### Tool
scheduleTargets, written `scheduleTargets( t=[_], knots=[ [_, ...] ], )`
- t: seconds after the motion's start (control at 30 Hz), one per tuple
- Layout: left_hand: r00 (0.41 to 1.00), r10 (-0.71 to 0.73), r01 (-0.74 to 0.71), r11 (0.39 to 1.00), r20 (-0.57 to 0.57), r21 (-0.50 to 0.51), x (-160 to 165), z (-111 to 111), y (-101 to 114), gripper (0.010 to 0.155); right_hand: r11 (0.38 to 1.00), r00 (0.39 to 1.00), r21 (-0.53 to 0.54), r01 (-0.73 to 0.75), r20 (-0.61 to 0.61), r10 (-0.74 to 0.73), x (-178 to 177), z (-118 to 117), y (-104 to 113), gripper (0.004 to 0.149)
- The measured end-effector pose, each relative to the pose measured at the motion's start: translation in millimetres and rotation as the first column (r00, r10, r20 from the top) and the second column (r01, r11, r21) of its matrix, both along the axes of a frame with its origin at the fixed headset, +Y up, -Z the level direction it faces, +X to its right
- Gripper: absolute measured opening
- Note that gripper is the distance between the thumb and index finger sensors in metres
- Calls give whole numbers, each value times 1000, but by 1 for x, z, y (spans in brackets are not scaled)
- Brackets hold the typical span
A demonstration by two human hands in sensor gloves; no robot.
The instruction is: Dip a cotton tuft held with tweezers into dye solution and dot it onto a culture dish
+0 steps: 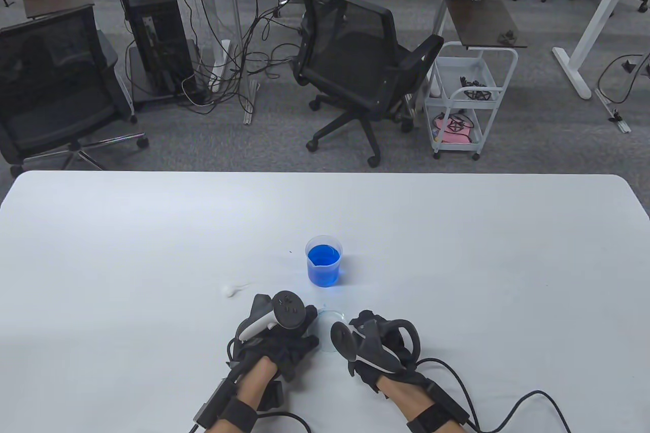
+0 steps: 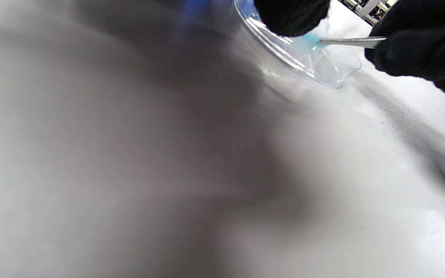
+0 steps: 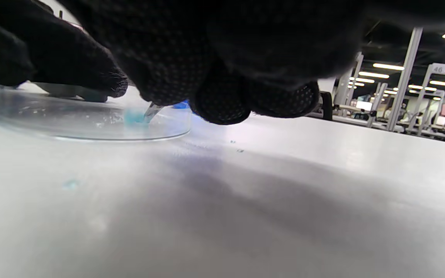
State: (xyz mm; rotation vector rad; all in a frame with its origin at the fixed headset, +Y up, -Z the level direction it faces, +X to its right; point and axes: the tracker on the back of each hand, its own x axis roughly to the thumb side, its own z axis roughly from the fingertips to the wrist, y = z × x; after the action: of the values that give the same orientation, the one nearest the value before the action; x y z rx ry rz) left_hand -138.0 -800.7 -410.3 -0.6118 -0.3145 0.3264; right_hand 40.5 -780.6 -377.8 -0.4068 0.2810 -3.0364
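A clear culture dish (image 1: pixel 332 318) lies on the white table between my hands. My left hand (image 1: pixel 304 334) holds its left rim; a gloved fingertip (image 2: pixel 290 17) rests on the dish (image 2: pixel 315 63). My right hand (image 1: pixel 348 339) grips metal tweezers (image 2: pixel 352 41) that pinch a blue-dyed cotton tuft (image 2: pixel 310 39). In the right wrist view the tuft (image 3: pixel 133 117) touches the floor of the dish (image 3: pixel 72 131) under the tweezers' tip (image 3: pixel 153 111). A beaker of blue dye (image 1: pixel 324 263) stands just beyond the dish.
A loose white cotton wad (image 1: pixel 231 290) lies left of the beaker. Small blue spots (image 3: pixel 70 184) mark the table near the dish. Glove cables (image 1: pixel 508 402) trail at the front right. An office chair (image 1: pixel 355 62) and a cart (image 1: pixel 464 98) stand beyond the table.
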Motion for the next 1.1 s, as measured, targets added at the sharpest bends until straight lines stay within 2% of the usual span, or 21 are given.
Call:
scheduleTargets(
  t=[0.17,0.4,0.63,0.77,1.1],
  knots=[
    [1000,1,-1,1000,0,-1,0,0,0,70,1000,1000,9,12,2,-12,1,0,5,42],
    [1000,2,-2,1000,-1,-5,-1,-1,0,70,995,997,65,81,-6,-81,8,11,27,41],
    [1000,2,-2,1000,-1,-3,-1,0,0,70,1000,1000,7,7,-23,-7,-2,11,7,41],
    [1000,2,-2,1000,-2,-3,-1,-1,0,70,1000,1000,-3,-11,-24,11,-4,10,3,41],
    [1000,3,-3,1000,-1,-3,-1,-1,0,70,996,997,57,74,-23,-73,2,17,27,42]
  ],
)
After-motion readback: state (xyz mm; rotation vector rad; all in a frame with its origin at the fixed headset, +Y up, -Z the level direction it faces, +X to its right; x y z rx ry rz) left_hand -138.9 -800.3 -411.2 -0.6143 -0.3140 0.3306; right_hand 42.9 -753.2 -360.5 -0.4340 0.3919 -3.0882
